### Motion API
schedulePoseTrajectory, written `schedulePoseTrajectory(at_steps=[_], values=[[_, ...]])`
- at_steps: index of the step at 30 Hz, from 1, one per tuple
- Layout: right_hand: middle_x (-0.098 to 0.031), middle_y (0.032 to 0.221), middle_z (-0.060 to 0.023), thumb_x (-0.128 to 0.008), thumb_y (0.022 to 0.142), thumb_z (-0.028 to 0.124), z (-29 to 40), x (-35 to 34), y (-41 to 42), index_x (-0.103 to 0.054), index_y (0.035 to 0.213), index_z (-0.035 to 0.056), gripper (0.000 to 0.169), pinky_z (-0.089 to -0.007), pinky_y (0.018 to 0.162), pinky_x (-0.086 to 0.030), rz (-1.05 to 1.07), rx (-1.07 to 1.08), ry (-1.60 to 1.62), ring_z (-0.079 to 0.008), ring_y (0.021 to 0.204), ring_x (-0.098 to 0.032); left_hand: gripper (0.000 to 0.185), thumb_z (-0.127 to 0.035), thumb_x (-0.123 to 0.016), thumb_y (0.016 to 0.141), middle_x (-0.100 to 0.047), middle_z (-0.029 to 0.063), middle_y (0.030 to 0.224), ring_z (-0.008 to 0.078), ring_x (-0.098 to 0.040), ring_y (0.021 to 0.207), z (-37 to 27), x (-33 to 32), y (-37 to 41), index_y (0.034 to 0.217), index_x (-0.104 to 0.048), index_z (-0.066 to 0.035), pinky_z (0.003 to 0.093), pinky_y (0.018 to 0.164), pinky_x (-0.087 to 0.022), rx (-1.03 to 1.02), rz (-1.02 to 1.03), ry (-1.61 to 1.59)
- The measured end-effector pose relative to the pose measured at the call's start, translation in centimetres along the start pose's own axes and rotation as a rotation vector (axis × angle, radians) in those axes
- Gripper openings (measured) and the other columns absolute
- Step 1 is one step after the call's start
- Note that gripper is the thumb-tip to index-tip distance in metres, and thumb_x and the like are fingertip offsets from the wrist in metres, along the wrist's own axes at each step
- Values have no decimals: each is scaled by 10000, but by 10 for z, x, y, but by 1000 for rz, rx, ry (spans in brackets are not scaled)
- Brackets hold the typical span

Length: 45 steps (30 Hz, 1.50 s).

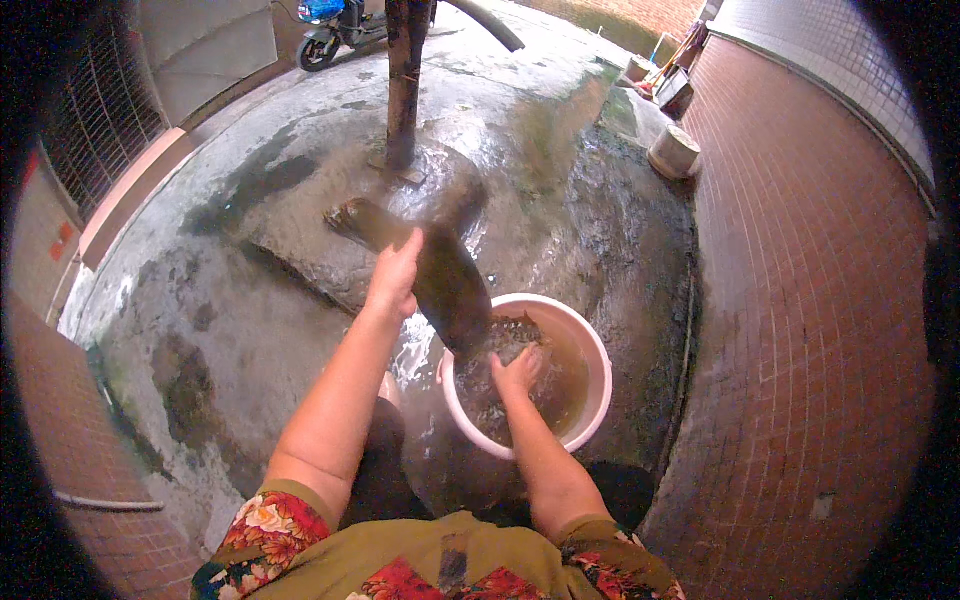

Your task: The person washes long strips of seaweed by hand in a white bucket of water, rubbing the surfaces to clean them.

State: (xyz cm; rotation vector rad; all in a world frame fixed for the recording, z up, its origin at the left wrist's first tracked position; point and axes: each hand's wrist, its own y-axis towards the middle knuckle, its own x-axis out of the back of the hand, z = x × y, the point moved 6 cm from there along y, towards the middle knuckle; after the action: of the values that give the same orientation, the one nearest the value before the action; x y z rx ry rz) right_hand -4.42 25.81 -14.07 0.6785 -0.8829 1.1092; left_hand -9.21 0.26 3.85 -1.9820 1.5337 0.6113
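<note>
My left hand (396, 274) grips a dark, wet, elongated thing (450, 289), boot-like in outline but too blurred to name surely. Its broad lower end hangs over the left rim of a pale pink plastic bucket (604, 375), and its narrower end points up and to the left. Murky brown water (566, 375) fills part of the bucket, its surface broken and splashing. Inside the bucket, at the water, is my right hand (520, 369), fingers apart with nothing visible in them. The bucket stands on wet concrete (592, 247) before me.
A brown post (403, 90) rises from a raised concrete patch ahead. On the right, a whitish cylindrical container (673, 152) stands beside a brown tiled wall (795, 262). Farther off are a scooter (322, 45) and long-handled tools (679, 56). A metal grille (105, 112) is at left.
</note>
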Motion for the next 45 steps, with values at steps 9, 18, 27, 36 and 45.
schedulePoseTrajectory(at_steps=[9, 18, 27, 36, 45], values=[[-574, 1067, -208, -611, 771, 141, -52, -39, 17, -500, 1184, -8, 452, -395, 885, -435, -31, 112, 177, -370, 979, -547, 306, -261, -553, 901, -600, 86, 1006, 208, -566, 900, 20, -24, -3, 1110, -545, -38, 354, 783, -467, 67, 16, 75], [-498, 1190, -284, -628, 785, 308, -32, -26, 7, -454, 1248, -30, 599, -413, 979, -358, 23, 181, 237, -406, 1113, -477, 312, -277, -571, 889, -596, 91, 979, 196, -571, 865, 34, -24, -1, 1072, -559, -25, 349, 747, -474, 96, -20, 88], [-607, 976, -181, -619, 765, 204, -26, -8, 3, -611, 1010, 53, 288, -413, 813, -457, 70, 94, 110, -372, 902, -576, 301, -269, -565, 888, -627, 84, 969, 229, -597, 851, 28, -17, -2, 1066, -565, -27, 379, 775, -475, 100, -22, 87], [-584, 1035, -198, -555, 801, 255, -10, -2, -21, -601, 1016, 40, 308, -450, 843, -444, 355, 81, -123, -381, 997, -547, 299, -265, -569, 885, -622, 87, 994, 238, -597, 872, 30, -14, -3, 1080, -556, -38, 397, 799, -472, 86, -41, 105], [-628, 906, -218, -652, 745, 304, -53, -11, 0, -598, 942, 21, 349, -451, 778, -463, 276, 22, 125, -392, 875, -595, 273, -253, -565, 887, -626, 81, 992, 227, -603, 869, 23, -39, -31, 1063, -567, -44, 381, 773, -487, 145, 61, 4]])
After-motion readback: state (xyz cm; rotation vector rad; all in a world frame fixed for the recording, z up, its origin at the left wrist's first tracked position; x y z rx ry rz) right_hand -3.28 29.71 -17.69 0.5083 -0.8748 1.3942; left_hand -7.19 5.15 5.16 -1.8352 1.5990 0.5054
